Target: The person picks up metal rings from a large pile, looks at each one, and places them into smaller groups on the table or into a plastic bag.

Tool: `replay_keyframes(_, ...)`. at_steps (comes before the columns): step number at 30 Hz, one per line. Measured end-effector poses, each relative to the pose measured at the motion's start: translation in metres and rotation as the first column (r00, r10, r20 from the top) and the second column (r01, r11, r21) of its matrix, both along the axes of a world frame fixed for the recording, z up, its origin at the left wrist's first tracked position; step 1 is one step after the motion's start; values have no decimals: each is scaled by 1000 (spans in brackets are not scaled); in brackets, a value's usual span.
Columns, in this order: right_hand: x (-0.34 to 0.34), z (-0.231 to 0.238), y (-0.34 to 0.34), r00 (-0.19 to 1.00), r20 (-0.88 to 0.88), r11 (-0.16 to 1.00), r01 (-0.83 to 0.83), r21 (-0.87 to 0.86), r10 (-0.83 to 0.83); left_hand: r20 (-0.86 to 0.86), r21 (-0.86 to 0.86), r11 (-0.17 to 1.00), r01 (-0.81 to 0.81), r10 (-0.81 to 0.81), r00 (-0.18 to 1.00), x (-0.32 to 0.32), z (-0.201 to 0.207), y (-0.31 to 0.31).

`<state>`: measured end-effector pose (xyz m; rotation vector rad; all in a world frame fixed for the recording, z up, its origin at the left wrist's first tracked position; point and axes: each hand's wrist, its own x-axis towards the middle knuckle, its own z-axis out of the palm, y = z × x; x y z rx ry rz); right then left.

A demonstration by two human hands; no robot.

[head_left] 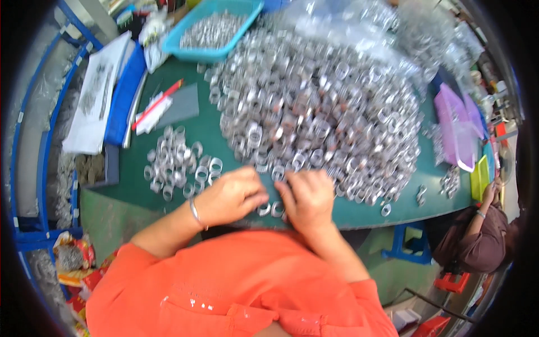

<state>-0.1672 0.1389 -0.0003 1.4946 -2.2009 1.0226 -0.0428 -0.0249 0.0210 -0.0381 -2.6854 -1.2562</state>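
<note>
A large heap of silvery metal rings (320, 106) covers the middle of the green table. My left hand (236, 194), with a bangle at its wrist, is closed at the near edge, its fingers curled inward and its thumb toward the right hand. Facing it, my right hand (310, 196) is also closed, fingers bent down at the heap's near side. What either hand holds, if anything, is hidden by the fingers. Between them a few loose rings (275, 209) lie on the table. Left of my left hand is a smaller pile of rings (175, 163).
A turquoise tray (210, 55) of small metal parts stands at the far left. Nearby lie a red pen (157, 104), a grey sheet (182, 104) and a blue folder (124, 92). Plastic bags (415, 33) cover the far right; purple bins (456, 126) and another person (477, 238) are rightward.
</note>
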Motion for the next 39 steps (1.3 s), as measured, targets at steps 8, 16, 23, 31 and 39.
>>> replay_keyframes(8, 8, -3, 3, 1000, 0, 999, 10, -49, -10, 34, -7, 997, -71, 71, 997, 1, 0, 6)
replay_keyframes(16, 4, -6, 1, 1000, -21, 997, 21, -80, -23, -134, -205, 962, -179, 153, 979, -22, -9, 14)
replay_keyframes(23, 4, -5, -2, 1000, -3, 992, -19, -126, 19, -187, -186, 961, -207, 172, 967, -23, -19, 13)
replay_keyframes(31, 4, -4, 0, 998, 30, 986, -41, -161, 47, -197, -69, 978, -197, 180, 964, -24, -20, 14)
replay_keyframes(39, 7, -2, -2, 998, 60, 971, 20, -238, -6, -227, -65, 977, -201, 181, 957, -23, -22, 15)
